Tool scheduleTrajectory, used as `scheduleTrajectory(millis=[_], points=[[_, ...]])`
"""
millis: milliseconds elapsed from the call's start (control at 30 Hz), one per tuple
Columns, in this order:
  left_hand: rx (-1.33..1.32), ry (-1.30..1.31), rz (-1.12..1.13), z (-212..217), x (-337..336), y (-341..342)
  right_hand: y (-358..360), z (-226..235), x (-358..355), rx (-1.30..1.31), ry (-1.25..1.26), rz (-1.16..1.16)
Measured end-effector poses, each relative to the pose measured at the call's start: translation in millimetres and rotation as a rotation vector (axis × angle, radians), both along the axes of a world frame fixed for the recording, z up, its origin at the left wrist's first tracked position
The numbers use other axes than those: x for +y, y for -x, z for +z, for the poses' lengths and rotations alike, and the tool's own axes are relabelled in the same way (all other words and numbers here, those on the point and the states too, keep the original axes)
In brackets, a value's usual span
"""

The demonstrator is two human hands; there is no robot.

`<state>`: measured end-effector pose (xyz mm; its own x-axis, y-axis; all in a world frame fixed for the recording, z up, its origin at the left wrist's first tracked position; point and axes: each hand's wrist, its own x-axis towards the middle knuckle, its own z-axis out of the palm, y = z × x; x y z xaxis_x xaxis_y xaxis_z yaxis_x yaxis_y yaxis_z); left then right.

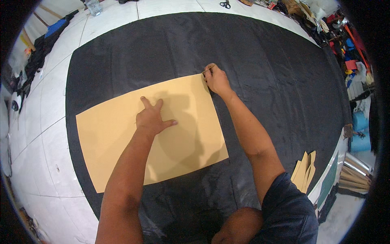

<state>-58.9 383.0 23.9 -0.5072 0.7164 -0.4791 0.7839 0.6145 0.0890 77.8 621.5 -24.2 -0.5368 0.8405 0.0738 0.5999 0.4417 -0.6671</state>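
A large tan rectangular sheet (109, 134), like thin card, lies on a spread of black cloth (268, 69). My left hand (150, 118) is open on the middle of the sheet, with its fingers spread and pressing on the surface. At the sheet's far right corner, my right hand (216, 79) is closed in a pinch around a thin, stick-like marking tool (206, 71). Its tip points left, at the corner. The fingers cover most of the tool, so its exact kind does not show.
Several narrow tan card pieces (304, 171) lie on the cloth at the near right. Under the cloth is a white tabletop (44, 162). Black-handled scissors (225, 4) and a clear container (94, 7) stand out along the far edge. Mixed clutter (351, 57) lines the right side.
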Motion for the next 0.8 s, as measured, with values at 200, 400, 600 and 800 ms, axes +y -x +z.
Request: scheduleTrajectory(millis=[200,400,600,800], points=[[0.076,0.077,-0.168,-6.4,23.0,-3.5,-5.6,-10.0,9.8,0.037,0.031,-0.002],[0.039,0.186,-0.207,7.1,45.8,-17.3,-7.8,-17.6,14.2,0.079,0.036,-0.002],[0.075,0.243,-0.289,0.1,53.4,-18.2,-6.4,-10.6,4.9,0.053,-0.124,0.058],[0.066,0.254,-0.287,0.7,57.1,-19.8,-16.8,-2.3,-4.0,-0.114,-0.207,0.153]])
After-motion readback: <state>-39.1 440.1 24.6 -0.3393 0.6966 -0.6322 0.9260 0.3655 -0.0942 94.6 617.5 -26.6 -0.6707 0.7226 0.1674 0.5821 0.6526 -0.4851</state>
